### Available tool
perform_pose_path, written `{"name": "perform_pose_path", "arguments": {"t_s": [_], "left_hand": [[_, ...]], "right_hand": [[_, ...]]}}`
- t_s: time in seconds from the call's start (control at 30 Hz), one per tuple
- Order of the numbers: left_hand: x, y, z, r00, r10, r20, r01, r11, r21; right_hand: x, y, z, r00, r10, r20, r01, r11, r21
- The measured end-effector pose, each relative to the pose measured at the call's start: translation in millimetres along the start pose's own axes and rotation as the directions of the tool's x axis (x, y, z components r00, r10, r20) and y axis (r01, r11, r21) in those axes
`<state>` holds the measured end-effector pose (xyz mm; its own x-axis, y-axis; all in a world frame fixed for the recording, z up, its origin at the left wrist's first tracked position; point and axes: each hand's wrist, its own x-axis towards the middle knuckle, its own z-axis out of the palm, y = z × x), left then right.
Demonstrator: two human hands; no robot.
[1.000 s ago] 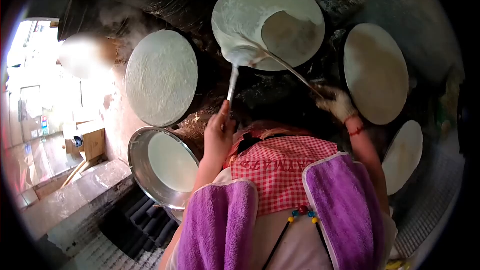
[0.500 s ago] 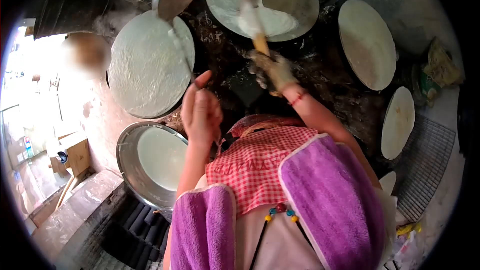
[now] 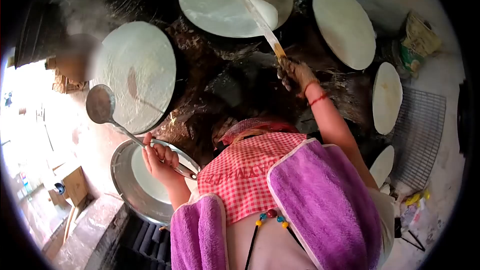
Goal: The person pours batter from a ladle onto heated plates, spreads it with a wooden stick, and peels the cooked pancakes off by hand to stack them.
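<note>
My left hand (image 3: 161,162) is closed around the handle of a metal ladle (image 3: 100,104), whose bowl hangs left of a round griddle (image 3: 135,65) coated with pale batter. Below that hand stands a steel pot (image 3: 121,182) of white liquid batter. My right hand (image 3: 297,76), in a dark, stained glove, grips a long flat spatula (image 3: 261,22). Its blade reaches over the top round griddle (image 3: 200,0), beside a thick white mound of batter (image 3: 266,13). A darker bare patch shows on that griddle.
More round griddles with pale sheets, one upper right (image 3: 345,27) and one farther right (image 3: 386,97), curve along the right side. A wire rack (image 3: 419,137) lies beyond them. Dark cylinders (image 3: 147,240) are stacked below the pot, and a cardboard box (image 3: 75,186) stands at left.
The ladle has swung down and left from the upper griddles toward the pot side. My right hand still holds the spatula, and the batter is now gathered in a smoother mound.
</note>
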<state>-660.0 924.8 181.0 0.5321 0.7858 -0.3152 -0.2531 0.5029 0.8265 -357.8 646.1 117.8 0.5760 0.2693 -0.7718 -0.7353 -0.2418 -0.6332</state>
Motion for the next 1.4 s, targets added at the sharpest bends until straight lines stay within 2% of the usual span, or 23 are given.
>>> {"name": "perform_pose_path", "arguments": {"t_s": [0.13,0.2,0.23,0.27,0.33,0.4,0.43,0.47,0.5,0.63,0.7,0.8,0.83,0.93,1.0,1.03,1.1,1.13,1.2,1.23,1.3,1.37,1.4], "left_hand": [[-3,10,51,0.999,0.045,-0.012,-0.045,0.998,0.045],[-6,7,59,0.998,0.060,0.020,-0.060,0.998,0.025],[-7,5,64,0.998,0.051,0.043,-0.051,0.999,0.001],[-11,3,74,0.998,0.052,0.019,-0.052,0.999,0.015],[-13,0,80,0.999,0.035,0.040,-0.036,0.999,0.030],[-15,-6,86,0.999,0.022,0.048,-0.023,0.999,0.023],[-17,-8,91,0.998,0.023,0.053,-0.024,0.999,0.026],[-18,-12,96,0.999,0.016,0.039,-0.017,0.999,0.044],[-19,-15,101,1.000,0.012,0.022,-0.013,0.998,0.063],[-22,-29,122,0.998,-0.056,0.039,0.053,0.996,0.078],[-25,-30,135,0.997,-0.067,0.042,0.064,0.995,0.076],[-35,-29,153,0.999,-0.029,0.024,0.026,0.994,0.110],[-40,-27,160,1.000,-0.025,0.017,0.023,0.994,0.105],[-48,-23,161,0.997,0.077,0.019,-0.080,0.967,0.240],[-41,-34,150,0.996,0.087,0.022,-0.090,0.956,0.281],[-38,-39,143,0.996,0.080,0.033,-0.086,0.939,0.332],[-28,-47,146,0.997,-0.071,-0.032,0.078,0.909,0.408],[-25,-50,149,0.994,-0.110,-0.016,0.108,0.919,0.380],[-22,-48,161,0.989,-0.144,0.011,0.132,0.927,0.353],[-24,-43,172,0.991,-0.127,0.050,0.102,0.931,0.352],[-22,-36,190,0.993,-0.093,0.076,0.063,0.942,0.329],[-10,-33,205,0.979,-0.077,0.189,-0.010,0.905,0.424],[-3,-36,220,0.983,-0.112,0.144,0.031,0.880,0.474]], "right_hand": [[39,-38,-31,0.996,0.040,0.076,-0.047,0.995,0.083],[59,-49,-38,0.984,-0.162,-0.080,0.148,0.977,-0.155],[46,-55,-30,0.983,-0.164,-0.080,0.152,0.979,-0.133],[28,-55,-20,0.974,-0.197,-0.111,0.157,0.942,-0.296],[0,-29,-22,0.908,-0.407,-0.103,0.250,0.721,-0.646],[0,9,-42,0.887,-0.457,-0.064,0.276,0.636,-0.721],[-7,9,-46,0.936,-0.342,-0.088,0.217,0.754,-0.620],[-16,1,-57,0.917,-0.365,-0.160,0.222,0.802,-0.555],[-13,-14,-68,0.965,-0.197,-0.172,0.117,0.913,-0.390],[55,-57,-79,0.979,-0.195,-0.061,0.178,0.961,-0.210],[58,-90,-59,0.996,0.076,0.047,-0.072,0.994,-0.080],[25,-98,-45,0.963,-0.194,0.184,0.222,0.964,-0.143],[21,-91,-54,0.963,-0.194,0.189,0.223,0.963,-0.151],[25,-58,-94,0.871,-0.491,-0.018,0.485,0.853,0.190],[36,-51,-99,0.929,-0.354,-0.107,0.365,0.922,0.127],[32,-47,-78,0.970,-0.244,-0.003,0.244,0.970,0.006],[24,-40,-25,0.950,-0.297,0.094,0.296,0.955,0.026],[48,-30,-13,0.864,-0.488,0.126,0.493,0.870,-0.005],[70,-31,-7,0.829,-0.516,0.214,0.487,0.856,0.176],[22,-71,-22,0.924,-0.310,0.225,0.318,0.948,0.000],[28,-75,-50,0.908,-0.415,0.062,0.415,0.910,0.016],[77,-69,-58,0.928,-0.364,-0.081,0.366,0.848,0.382],[61,-83,-53,0.940,-0.341,0.012,0.329,0.915,0.233]]}}
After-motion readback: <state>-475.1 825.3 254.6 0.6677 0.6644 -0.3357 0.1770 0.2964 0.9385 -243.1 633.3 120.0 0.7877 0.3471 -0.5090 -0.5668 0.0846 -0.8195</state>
